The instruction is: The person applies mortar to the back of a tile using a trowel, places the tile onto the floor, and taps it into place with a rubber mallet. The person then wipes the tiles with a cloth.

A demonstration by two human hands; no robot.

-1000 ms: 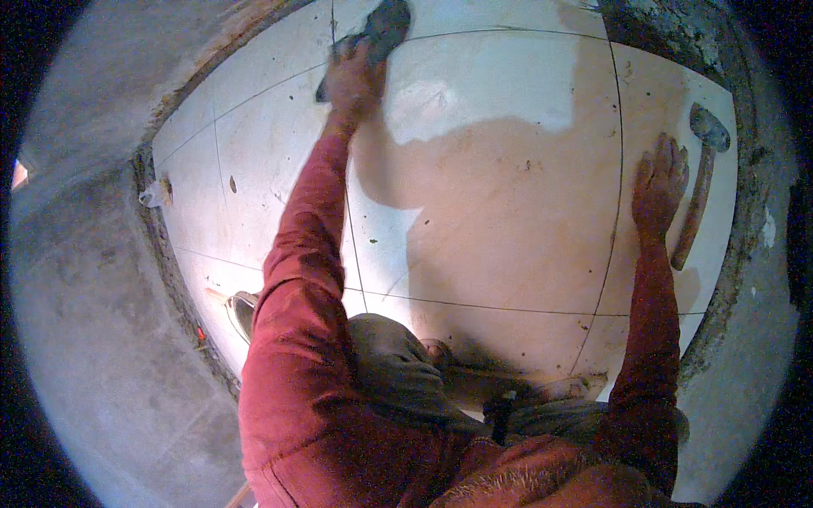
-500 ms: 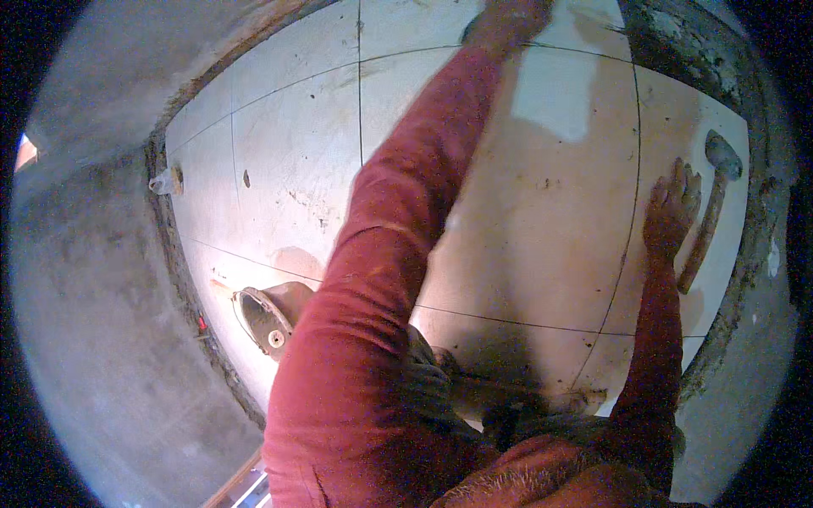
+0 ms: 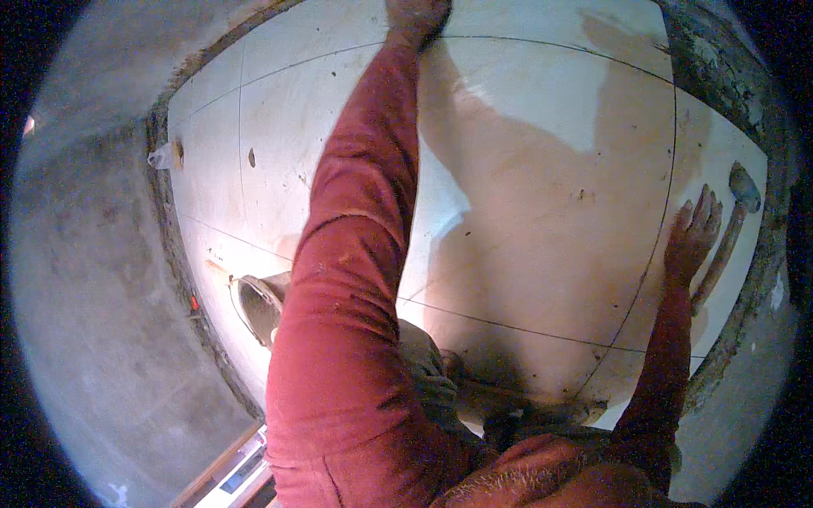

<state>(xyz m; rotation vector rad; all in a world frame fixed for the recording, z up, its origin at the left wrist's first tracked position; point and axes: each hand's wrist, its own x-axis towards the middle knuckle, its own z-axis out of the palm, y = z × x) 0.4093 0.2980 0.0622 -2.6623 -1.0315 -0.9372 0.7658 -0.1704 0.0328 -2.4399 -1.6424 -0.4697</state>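
Observation:
My left arm, in a red sleeve, stretches far ahead over the pale floor tiles. My left hand is at the top edge of the picture, partly cut off. Its fingers are hidden, so I cannot tell whether it holds anything. On the right, my right hand rests flat on the tiles with its fingers stretched out and nothing in it. Close beside it, to the right, lies a hammer with a dark blocky head and a wooden handle.
A bucket lies tipped at the left, partly behind my left arm. Rough grey walls and a dirt-filled gap border the tiles. A clear plastic scrap sits at the left edge. My legs and feet are at the bottom.
My left hand has swept leftward along the far tiles. My right hand stays flat beside the hammer. The whole view has shifted slightly.

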